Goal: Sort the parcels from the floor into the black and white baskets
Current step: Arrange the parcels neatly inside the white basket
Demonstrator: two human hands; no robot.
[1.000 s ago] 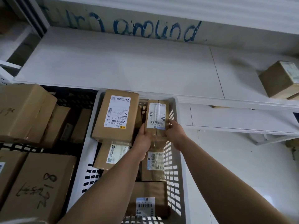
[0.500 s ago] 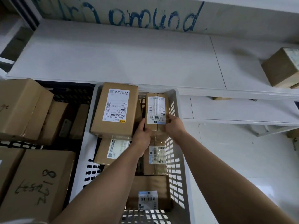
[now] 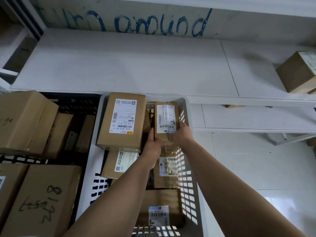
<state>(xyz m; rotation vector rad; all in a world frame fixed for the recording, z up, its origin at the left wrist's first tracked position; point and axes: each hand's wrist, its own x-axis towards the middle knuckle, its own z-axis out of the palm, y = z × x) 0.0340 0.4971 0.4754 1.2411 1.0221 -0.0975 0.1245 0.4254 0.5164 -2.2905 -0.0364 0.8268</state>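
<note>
Brown cardboard dominates. White basket [image 3: 89, 168] at centre holds several parcels; black basket [image 3: 75, 106] stands right beside it on the left, w/ bigger cartons.

Obstructions, white basket:
- Large parcel [image 3: 123, 120] fills the far-left part, label up, lying on a flatter parcel [image 3: 119, 164]. Its right edge is just beside the left hand, so the gap btwn it and the narrow parcel is tight.
- Basket's right wall is just beside the right hand.
- Below the hands, a third labelled parcel [image 3: 166, 170] lies along the right wall; a fourth [image 3: 160, 207] lies across the near end.

Surroundings: in the black basket, one big carton [image 3: 25, 120] at far left, another w/ handwritten digits [image 3: 44, 199] at near left, smaller boxes btwn. White shelf board [image 3: 136, 65] overhangs the far rims of both baskets. Blue handwriting [image 3: 153, 23] marks the panel behind it. Lone box [image 3: 297, 74] sits at the shelf's right end, well apart. Pale tiled floor [image 3: 256, 168] lies to the right.

Task item: narrow parcel [image 3: 166, 117], in the far-right corner of the white basket, label face up, barcodes at the near end. Long axis runs away from the person toward the shelf, approx. parallel to the basket's right wall. Left hand [image 3: 153, 144] grips the near-left corner, fingers up the left side. Right hand [image 3: 182, 134] grips the near-right edge, fingers curled over it. Cannot tell whether the parcel's underside rests on the one below.
</note>
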